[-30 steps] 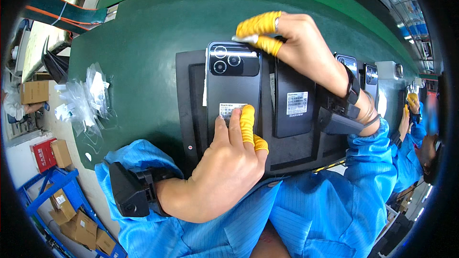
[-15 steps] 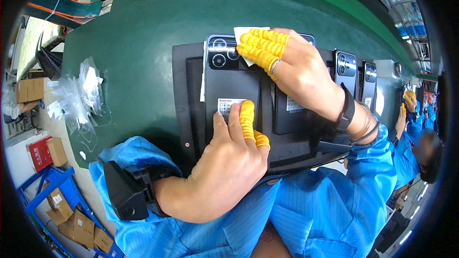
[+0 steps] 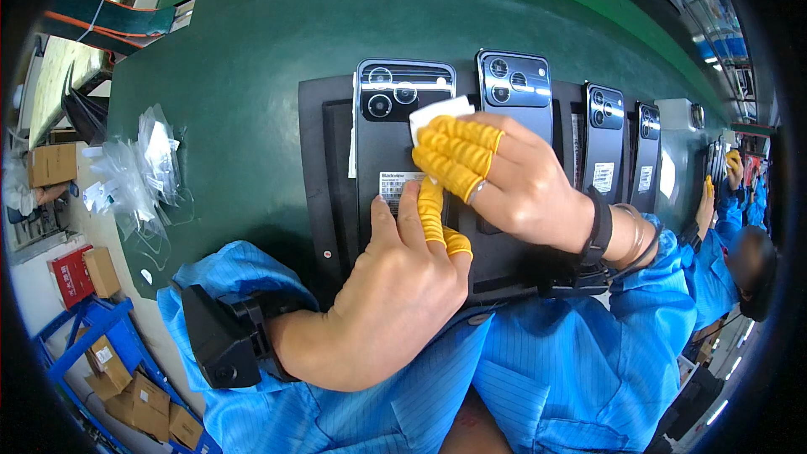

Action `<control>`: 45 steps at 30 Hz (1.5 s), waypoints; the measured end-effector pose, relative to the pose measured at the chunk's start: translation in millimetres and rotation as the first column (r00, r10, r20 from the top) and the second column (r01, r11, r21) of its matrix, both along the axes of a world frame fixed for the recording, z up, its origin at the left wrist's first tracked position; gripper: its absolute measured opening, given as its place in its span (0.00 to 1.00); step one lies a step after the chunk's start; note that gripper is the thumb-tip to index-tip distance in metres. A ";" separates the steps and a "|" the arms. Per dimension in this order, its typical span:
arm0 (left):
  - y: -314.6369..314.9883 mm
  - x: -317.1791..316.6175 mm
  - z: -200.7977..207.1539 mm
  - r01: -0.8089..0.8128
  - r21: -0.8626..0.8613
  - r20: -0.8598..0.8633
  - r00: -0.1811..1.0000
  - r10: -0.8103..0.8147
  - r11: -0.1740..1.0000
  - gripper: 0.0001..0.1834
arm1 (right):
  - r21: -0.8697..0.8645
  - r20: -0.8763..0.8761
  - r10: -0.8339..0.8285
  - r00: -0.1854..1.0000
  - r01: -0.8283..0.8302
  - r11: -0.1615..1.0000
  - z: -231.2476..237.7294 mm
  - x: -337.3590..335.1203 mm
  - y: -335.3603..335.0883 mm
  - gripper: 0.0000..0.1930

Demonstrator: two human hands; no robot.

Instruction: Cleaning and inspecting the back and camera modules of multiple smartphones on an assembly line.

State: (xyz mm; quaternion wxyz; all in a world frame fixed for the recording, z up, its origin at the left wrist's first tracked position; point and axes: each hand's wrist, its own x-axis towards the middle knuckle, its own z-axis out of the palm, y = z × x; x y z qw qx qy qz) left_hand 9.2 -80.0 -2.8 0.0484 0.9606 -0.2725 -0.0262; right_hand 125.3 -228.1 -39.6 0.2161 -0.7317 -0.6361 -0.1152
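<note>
A dark phone point(image 3: 406, 147) lies back up on a black tray point(image 3: 315, 202), its camera block at the far end and a white label point(image 3: 395, 188) on its back. My left hand point(image 3: 399, 286) rests on it with bare and yellow-cotted fingers stretched over the label, pressing down. In my right hand point(image 3: 504, 168), yellow finger cots pinch a folded white wipe point(image 3: 441, 113) against the phone's back, just below the cameras. Beside it on the tray is a second dark phone point(image 3: 514, 105), partly behind my right hand.
Two more phones point(image 3: 603, 139) point(image 3: 646, 151) stand in a row to the right, by a white box point(image 3: 674, 113). Clear plastic film point(image 3: 139, 164) is heaped at the left of the green table point(image 3: 244, 118). Cartons point(image 3: 139, 403) fill a blue rack lower left. A co-worker point(image 3: 714, 244) works at far right.
My right hand has slid the wipe down from the camera block onto the phone's back, uncovering the cameras and the second phone's top. My left hand stays nearly in place.
</note>
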 end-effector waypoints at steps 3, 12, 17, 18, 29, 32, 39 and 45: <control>-0.7 -0.4 -2.6 -0.004 -0.005 0.021 1.000 0.004 1.000 0.09 | -0.031 -0.155 0.001 0.988 -0.006 0.999 5.9 3.8 -10.1 0.13; 2.4 1.2 0.6 0.038 0.009 0.008 0.999 -0.038 0.999 0.08 | 0.246 -0.307 -0.193 0.932 0.273 0.930 15.0 64.3 12.0 0.11; 2.3 1.7 -3.9 0.034 -0.017 0.027 0.999 -0.033 0.999 0.08 | 0.065 -0.066 0.005 0.998 0.000 0.998 -5.4 55.0 31.3 0.09; 2.2 1.0 -4.3 0.024 -0.018 0.033 0.999 -0.024 1.000 0.08 | 0.052 -0.012 0.008 1.000 -0.008 0.999 -6.0 53.2 31.1 0.09; 3.3 0.5 -4.0 0.024 -0.003 0.031 0.999 -0.024 1.000 0.08 | -0.019 0.078 -0.056 0.995 0.058 0.998 8.4 44.6 -5.8 0.13; 2.6 -0.2 -4.9 0.008 0.005 0.040 0.999 -0.008 1.000 0.08 | 0.000 -0.097 -0.065 0.993 0.065 0.998 7.6 47.7 -5.1 0.15; 1.8 1.4 -3.2 0.023 -0.004 0.024 0.999 -0.022 1.000 0.09 | 0.192 0.030 0.015 0.999 -0.021 0.981 -12.6 47.8 37.4 0.08; 1.6 0.1 -4.8 0.004 -0.014 0.026 1.000 -0.004 1.000 0.09 | 0.088 0.269 0.024 0.963 -0.049 0.995 -8.0 39.7 36.6 0.12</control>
